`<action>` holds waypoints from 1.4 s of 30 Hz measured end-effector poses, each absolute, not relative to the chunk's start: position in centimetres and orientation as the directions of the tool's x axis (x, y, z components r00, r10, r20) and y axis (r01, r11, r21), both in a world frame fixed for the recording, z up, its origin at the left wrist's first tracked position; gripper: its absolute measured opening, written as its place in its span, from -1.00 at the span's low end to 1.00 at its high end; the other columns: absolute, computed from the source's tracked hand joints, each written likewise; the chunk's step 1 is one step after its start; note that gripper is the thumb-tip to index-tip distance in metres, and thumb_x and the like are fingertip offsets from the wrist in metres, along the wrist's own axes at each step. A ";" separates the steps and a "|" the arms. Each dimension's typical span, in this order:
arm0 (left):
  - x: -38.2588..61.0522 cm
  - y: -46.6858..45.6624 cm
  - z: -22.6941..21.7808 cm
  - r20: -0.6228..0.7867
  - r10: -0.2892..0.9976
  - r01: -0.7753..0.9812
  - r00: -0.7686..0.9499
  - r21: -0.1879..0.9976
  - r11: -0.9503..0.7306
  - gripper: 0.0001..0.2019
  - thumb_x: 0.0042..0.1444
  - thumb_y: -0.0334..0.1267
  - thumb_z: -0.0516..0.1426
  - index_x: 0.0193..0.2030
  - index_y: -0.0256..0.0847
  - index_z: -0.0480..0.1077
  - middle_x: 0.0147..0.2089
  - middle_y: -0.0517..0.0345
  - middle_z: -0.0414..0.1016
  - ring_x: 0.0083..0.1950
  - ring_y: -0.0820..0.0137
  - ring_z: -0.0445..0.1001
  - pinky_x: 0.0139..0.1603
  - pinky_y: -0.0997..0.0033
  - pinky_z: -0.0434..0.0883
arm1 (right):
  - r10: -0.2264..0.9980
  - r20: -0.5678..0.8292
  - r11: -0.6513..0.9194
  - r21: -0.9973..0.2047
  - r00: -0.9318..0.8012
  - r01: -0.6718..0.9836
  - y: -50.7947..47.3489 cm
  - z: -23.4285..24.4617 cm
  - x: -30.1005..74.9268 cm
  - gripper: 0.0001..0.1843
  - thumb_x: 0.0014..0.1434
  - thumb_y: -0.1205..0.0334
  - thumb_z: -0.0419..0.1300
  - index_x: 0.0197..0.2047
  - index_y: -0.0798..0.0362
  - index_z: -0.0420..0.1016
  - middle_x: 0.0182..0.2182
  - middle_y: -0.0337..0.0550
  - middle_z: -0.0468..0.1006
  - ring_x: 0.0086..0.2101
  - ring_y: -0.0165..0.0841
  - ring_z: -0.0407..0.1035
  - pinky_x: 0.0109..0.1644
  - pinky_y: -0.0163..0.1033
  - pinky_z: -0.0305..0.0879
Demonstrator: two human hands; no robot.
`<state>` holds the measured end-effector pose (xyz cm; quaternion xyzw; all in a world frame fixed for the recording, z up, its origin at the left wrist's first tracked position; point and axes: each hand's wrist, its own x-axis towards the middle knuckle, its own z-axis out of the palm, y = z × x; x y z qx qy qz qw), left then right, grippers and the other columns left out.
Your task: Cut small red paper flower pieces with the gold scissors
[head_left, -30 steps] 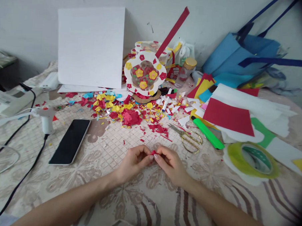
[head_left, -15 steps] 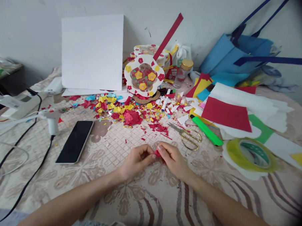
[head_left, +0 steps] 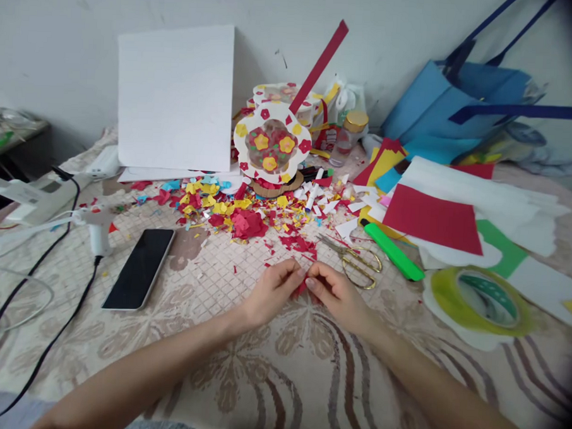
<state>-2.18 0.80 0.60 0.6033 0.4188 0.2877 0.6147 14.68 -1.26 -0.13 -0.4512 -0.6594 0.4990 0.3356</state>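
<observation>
Between my fingertips is a small piece of red paper (head_left: 302, 287), mostly covered by the fingers. My left hand (head_left: 279, 291) pinches it from the left, and my right hand (head_left: 335, 295) pinches it from the right. Both hands are close together over the patterned cloth. Gold-handled scissors (head_left: 359, 266) lie just beyond my right hand. A heap of red paper pieces (head_left: 249, 224) and loose scraps lies farther off, in front of a white flower-shaped paper lantern (head_left: 272, 142) with red and yellow flowers.
Left of my hands lie a black-screened phone (head_left: 140, 268) and a white glue gun (head_left: 98, 231) with a black cord. To the right are a green cutter (head_left: 393, 251), a tape roll (head_left: 481, 300) and red paper (head_left: 432, 218). A blue bag (head_left: 428, 107) stands behind.
Both hands have shifted slightly up and to the right, with the red paper between them. The fingers have changed their hold on it. The view has turned a little.
</observation>
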 end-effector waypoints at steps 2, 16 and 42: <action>-1.7 0.9 0.4 -0.165 0.867 0.132 0.471 0.984 0.116 -0.65 0.20 -0.07 -0.01 -0.52 -0.24 0.22 -0.57 0.27 0.23 -0.50 0.53 0.19 -0.43 0.48 0.18 | 0.927 -0.036 0.051 -0.974 -0.374 0.219 -1.2 -0.2 14.9 -0.76 0.29 0.10 -0.01 -0.38 0.02 0.23 -0.56 -0.34 0.24 -0.53 -0.46 0.16 -0.43 -0.35 0.11; -1.9 0.1 -0.3 -0.295 0.839 0.097 0.458 0.954 0.282 -0.66 0.06 0.00 0.15 -0.45 -0.28 0.29 -0.56 0.22 0.35 -0.54 0.54 0.30 -0.48 0.51 0.27 | 0.945 -0.110 -0.044 -0.976 -0.309 0.212 -1.7 -0.5 15.1 -0.70 0.27 -0.01 0.01 -0.38 0.02 0.20 -0.55 -0.35 0.20 -0.54 -0.47 0.17 -0.49 -0.36 0.12; -2.1 0.6 -0.9 -0.309 0.855 -0.017 0.417 0.938 0.347 -0.70 0.04 -0.04 0.18 -0.42 -0.25 0.25 -0.53 0.24 0.34 -0.49 0.52 0.32 -0.41 0.49 0.30 | 0.988 0.123 0.126 -0.345 -0.088 0.930 1.1 -0.4 23.6 -0.81 0.08 0.14 0.20 -0.35 -0.03 0.23 -0.35 -0.11 0.38 -0.31 -0.17 0.30 -0.32 -0.16 0.17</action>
